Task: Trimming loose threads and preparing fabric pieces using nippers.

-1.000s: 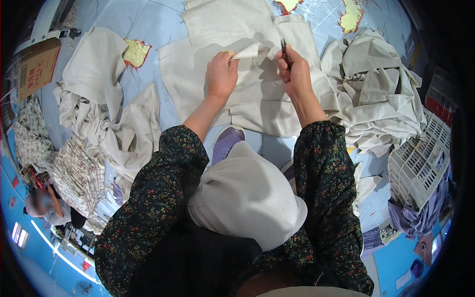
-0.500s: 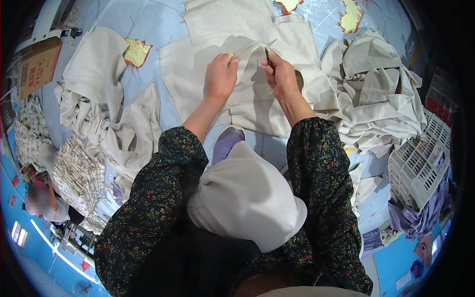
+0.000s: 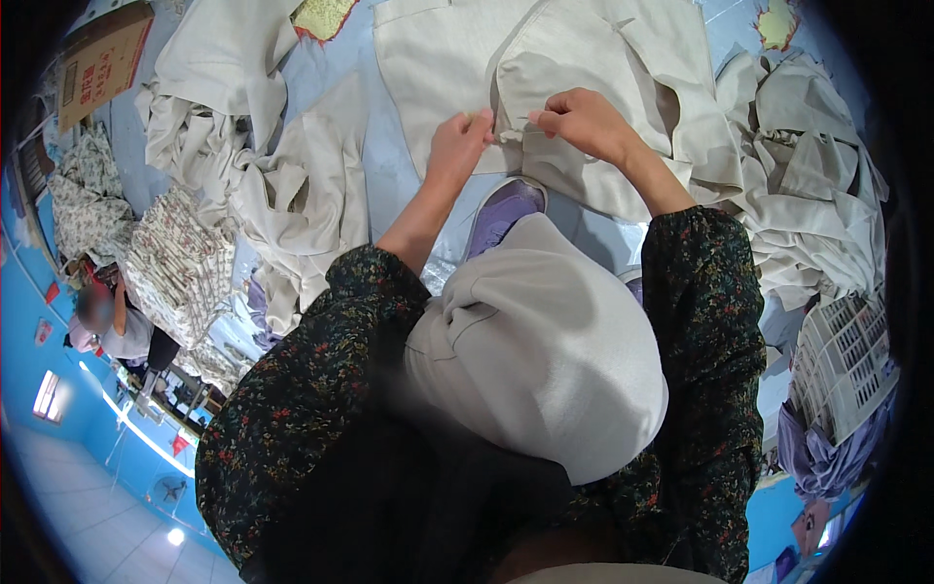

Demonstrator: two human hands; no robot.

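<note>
Beige cloth pieces (image 3: 564, 49) lie spread before me, one overlapping another. My left hand (image 3: 459, 146) is closed, fingertips pressed together at the left edge of the upper piece, by a small bunched bit of its near edge. I cannot make out what is between them. Just to the right, above the same piece, my right hand (image 3: 591, 125) is closed in a pinch of thumb and forefinger. Whatever it holds is too small or hidden to name. A purple shoe (image 3: 508, 212) shows below the hands, and pale cloth (image 3: 545, 350) covers my lap.
Crumpled beige cloth is heaped at the left (image 3: 306, 195) and right (image 3: 808, 165). Farther left are a stack of folded flowered cloth (image 3: 175, 263) and a cardboard box (image 3: 105, 68). A white plastic crate (image 3: 842, 360) stands at the right; a person (image 3: 122, 326) is at far left.
Both hands have come nearer me, to the cloth's near edge. The dark pointed tool in my right hand no longer shows. The view has shifted, so the surroundings appear farther right.
</note>
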